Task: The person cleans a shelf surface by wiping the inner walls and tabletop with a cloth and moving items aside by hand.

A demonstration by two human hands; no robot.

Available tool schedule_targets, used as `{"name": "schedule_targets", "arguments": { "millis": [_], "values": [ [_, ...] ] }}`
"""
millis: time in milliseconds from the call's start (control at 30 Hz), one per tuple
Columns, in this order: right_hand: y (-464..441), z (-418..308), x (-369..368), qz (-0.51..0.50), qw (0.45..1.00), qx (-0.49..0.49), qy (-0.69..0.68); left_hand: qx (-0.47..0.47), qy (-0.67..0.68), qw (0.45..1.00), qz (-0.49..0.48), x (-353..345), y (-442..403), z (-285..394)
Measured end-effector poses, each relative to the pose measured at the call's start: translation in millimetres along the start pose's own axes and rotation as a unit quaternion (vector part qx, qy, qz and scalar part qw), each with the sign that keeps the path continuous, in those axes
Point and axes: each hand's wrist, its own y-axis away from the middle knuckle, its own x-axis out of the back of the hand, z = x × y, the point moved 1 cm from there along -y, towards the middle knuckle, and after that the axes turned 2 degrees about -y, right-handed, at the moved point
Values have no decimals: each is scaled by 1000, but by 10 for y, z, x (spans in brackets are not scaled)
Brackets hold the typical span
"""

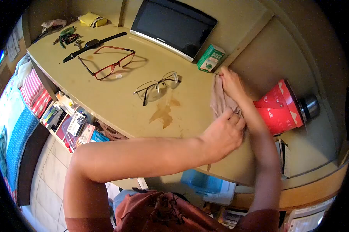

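A dusty-pink cloth [218, 96] is held over the right-hand part of the worktop [124, 104], its long axis set roughly along the line between the two hands. Its far end is gathered in the right hand [232, 85], whose fingers are curled closed around it; its near end is pinched in the left hand [224, 133], where the grip is also drawn closed, though the thumb's contact is partly hidden. Neither hand can be called nearer, as an end is taken by each; the loose folds are seen to the left of the right hand's grip.

On the right, room is limited by the red bucket [278, 110], which is overlapped by the right forearm [255, 123]; whether they are touching cannot be told. Beyond the right hand, space is closed off by the green box [211, 58]. The near edge is crossed by the left forearm [143, 158]. More room is offered leftward, where a brown stain [162, 116] and thin-rimmed glasses [160, 81] are found.
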Motion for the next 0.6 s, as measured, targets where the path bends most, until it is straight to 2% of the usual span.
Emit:
{"name": "schedule_targets", "arguments": {
  "millis": [100,233,333,400,500,600],
  "values": [
    [48,21,102,-39,999,2,-32,13,6,1000,6,-50,12,6],
    [118,-89,215,-65,997,-28,-1,1,11,1000,-11,-36,10,16],
    [-9,22,26,-25,999,17,25,-17,3,1000,-2,-63,-11,44],
    [-15,25,-9,-9,998,52,-23,-6,10,1000,13,-81,6,42],
    [169,-99,235,-49,999,3,-2,-16,24,1000,6,-58,24,18],
    [80,-4,92,-32,999,29,-24,-33,13,999,23,-73,-12,60]
  ]
}}
